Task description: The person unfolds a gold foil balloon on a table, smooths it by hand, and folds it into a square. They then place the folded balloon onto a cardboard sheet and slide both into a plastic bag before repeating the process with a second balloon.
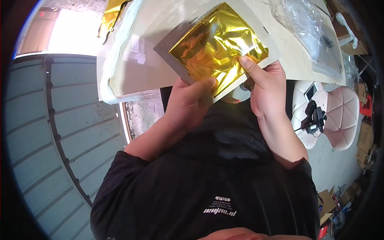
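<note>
The person is holding a flat pouch (pixel 181 60) up in front of the chest, above the near edge of a cream table (pixel 136 76), and a folded gold foil sheet (pixel 216 48) is sitting inside it, crinkled and bulging towards the far corner. The left hand (pixel 190 102) is gripping the pouch's near edge, with its thumb lying across the lower corner of the foil. The right hand (pixel 266 90) is pinching the neighbouring edge, its thumb pressing on the foil's side. Both hands are closed on the pouch, and neither is resting on the table. The step seems to be settling the foil squarely into the pouch. It is probably going best with the left hand keeping the pouch taut while the right thumb is smoothing the foil flat from the edge inward, since thin foil is likely creasing or tearing under a hard push. More gold foil (pixel 110 12) is lying at the table's far left, and a clear plastic bag (pixel 308 24) at its far right, both well apart from the hands.
</note>
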`<state>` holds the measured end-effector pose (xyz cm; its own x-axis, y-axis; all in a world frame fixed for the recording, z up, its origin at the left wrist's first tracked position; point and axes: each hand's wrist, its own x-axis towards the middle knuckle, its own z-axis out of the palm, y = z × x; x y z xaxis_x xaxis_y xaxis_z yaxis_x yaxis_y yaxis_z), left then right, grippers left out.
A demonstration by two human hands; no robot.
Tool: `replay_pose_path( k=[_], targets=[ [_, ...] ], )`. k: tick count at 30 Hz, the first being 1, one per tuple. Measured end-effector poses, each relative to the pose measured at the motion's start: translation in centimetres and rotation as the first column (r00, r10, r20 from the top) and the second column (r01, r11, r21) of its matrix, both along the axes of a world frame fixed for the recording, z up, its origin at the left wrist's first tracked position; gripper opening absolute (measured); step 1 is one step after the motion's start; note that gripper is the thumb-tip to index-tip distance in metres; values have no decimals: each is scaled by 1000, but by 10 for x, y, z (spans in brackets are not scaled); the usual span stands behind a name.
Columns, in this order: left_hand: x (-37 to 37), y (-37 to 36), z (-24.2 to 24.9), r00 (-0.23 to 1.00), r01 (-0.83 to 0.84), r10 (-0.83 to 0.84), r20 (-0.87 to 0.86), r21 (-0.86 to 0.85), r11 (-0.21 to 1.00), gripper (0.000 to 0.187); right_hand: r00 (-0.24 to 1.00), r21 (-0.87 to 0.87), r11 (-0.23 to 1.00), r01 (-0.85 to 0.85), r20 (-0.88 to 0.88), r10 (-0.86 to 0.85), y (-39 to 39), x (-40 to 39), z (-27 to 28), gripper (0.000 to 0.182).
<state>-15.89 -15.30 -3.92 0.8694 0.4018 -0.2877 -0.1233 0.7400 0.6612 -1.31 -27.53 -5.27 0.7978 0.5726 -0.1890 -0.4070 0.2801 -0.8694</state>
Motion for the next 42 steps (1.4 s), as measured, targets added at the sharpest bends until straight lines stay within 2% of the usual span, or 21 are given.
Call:
replay_pose_path(
  k=[1,2,4,6,8,10,13,16,18,20,24,30,32,33,34,36,37,39,42],
  targets=[
    [0,2,-1,1000,-4,4,0,2,1000,43,997,-98,992,-75,-27,72,-6,6,0,37],
    [1,5,-3,999,0,0,37,-23,1000,43,997,-96,992,-79,-27,77,-10,9,-3,37],
    [1,8,-5,997,3,1,73,-48,999,43,977,71,986,-150,-142,159,-19,12,-9,37],
    [0,9,-7,996,-13,11,88,19,1000,44,974,63,984,-169,-141,176,-24,15,-9,34],
    [-1,9,-8,995,23,-27,94,43,999,44,981,-8,983,-182,-69,181,-26,14,-10,32],
    [0,8,-8,993,63,-70,100,70,996,44,983,-57,989,-139,-131,130,-21,7,-5,28],
    [0,6,-7,997,43,-47,63,62,997,46,992,33,999,-42,-122,46,-15,1,-17,21],
    [1,8,-10,997,56,-55,48,-34,998,48,993,111,994,-21,-110,34,-10,-8,-13,19],
    [1,8,-12,997,55,-53,48,-43,998,49,993,127,991,-43,-106,56,-11,-8,-15,24],
    [2,8,-12,997,39,-36,63,-41,998,47,991,116,984,-135,6,135,-11,-10,-14,37],
    [1,10,-17,996,54,-54,66,-7,999,44,986,39,985,-165,17,165,-9,-15,-6,48],
    [6,0,-10,1000,11,-11,8,-38,999,38,999,34,999,-31,34,30,4,-27,-5,53],
    [9,-2,-12,1000,-19,19,1,-21,1000,38,1000,90,996,3,-22,-1,7,-32,-2,50],
    [11,-2,-13,999,-51,51,-5,-3,999,37,1000,56,998,-3,20,2,7,-32,-4,40],
    [11,0,-12,999,-52,52,-3,-2,999,37,1000,57,998,-4,21,3,6,-29,-6,40],
    [10,6,-11,996,-92,92,-17,-5,996,38,981,151,975,-163,-78,176,0,-17,-8,30],
    [8,9,-10,995,-97,97,-15,-4,995,38,970,104,976,-193,-132,206,-6,-9,-5,24],
    [1,14,-7,999,41,-40,22,-53,998,38,956,50,976,-210,-196,216,-11,-1,-6,20],
    [1,8,-8,998,57,-57,4,10,998,39,972,48,985,-169,-158,174,-11,-6,-15,17]
  ],
)
